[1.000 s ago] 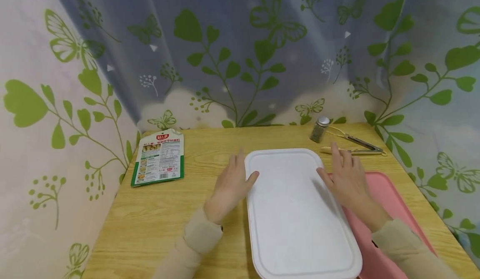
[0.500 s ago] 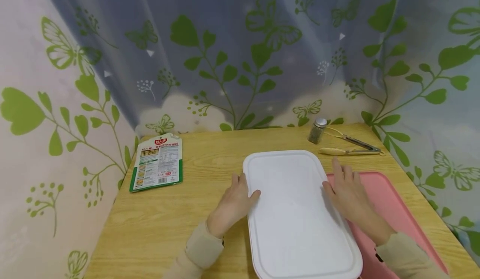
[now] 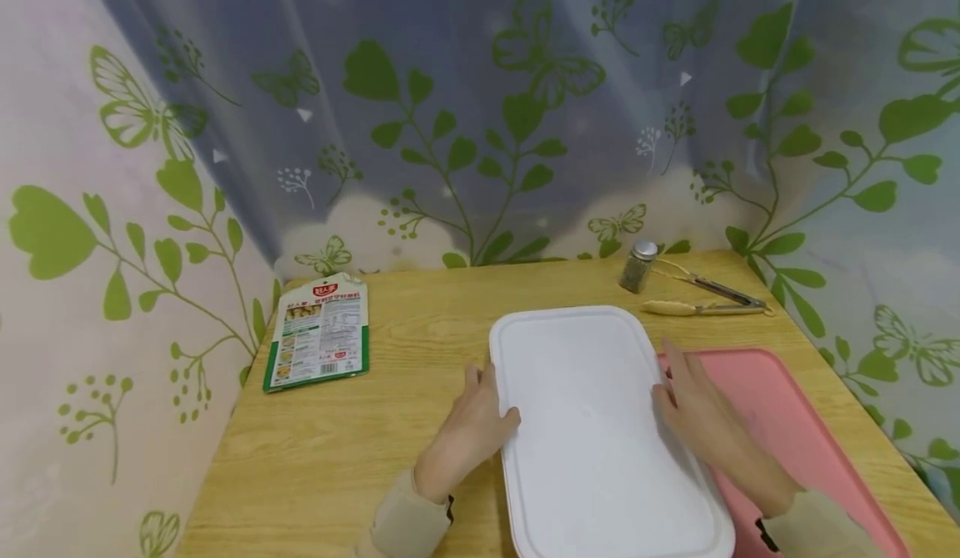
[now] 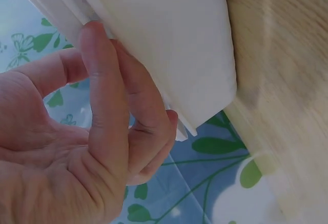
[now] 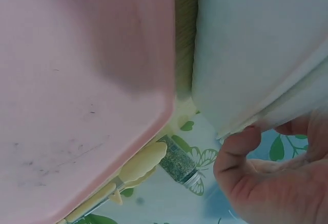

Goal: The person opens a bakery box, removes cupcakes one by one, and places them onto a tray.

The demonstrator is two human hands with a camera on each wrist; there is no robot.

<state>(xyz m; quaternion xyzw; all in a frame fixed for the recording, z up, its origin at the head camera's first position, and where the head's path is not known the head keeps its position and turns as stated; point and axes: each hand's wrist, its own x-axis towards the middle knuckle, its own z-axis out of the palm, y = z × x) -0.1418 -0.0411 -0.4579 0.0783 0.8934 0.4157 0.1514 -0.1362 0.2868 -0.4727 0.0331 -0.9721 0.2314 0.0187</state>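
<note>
Work item: white lid [image 3: 592,424], lying flat on the white container [image 4: 184,44], which stands on the table [image 3: 337,458] directly in front of the person.
Left hand [image 3: 467,431]: at the left long edge; its fingers [image 4: 105,65] are curled under the rim, the thumb above, so the rim appears pinched.
Right hand [image 3: 703,416]: at the right long edge, thumb over the top; a bent finger [image 5: 241,143] meets the rim from below. It appears to hold the same lid.
Step in hand: judged to be a two-sided grip on the rim.
Grip position: both hands sit toward the far end; keep them opposite each other so force stays even.
Finger seating: hook under the lid's lip only, clear of the container wall; verify contact on both sides before applying force.
Force: apply gradually. A snug rim could release suddenly and jolt the container.
Near end: unsupported by either hand; guard against tilt.
Right-side clearance: the pink tray [image 3: 795,424] lies just beside the container; avoid catching its edge.
Far-side clearance: keep clear of the shaker [image 3: 638,268] and tongs [image 3: 675,308].
</note>
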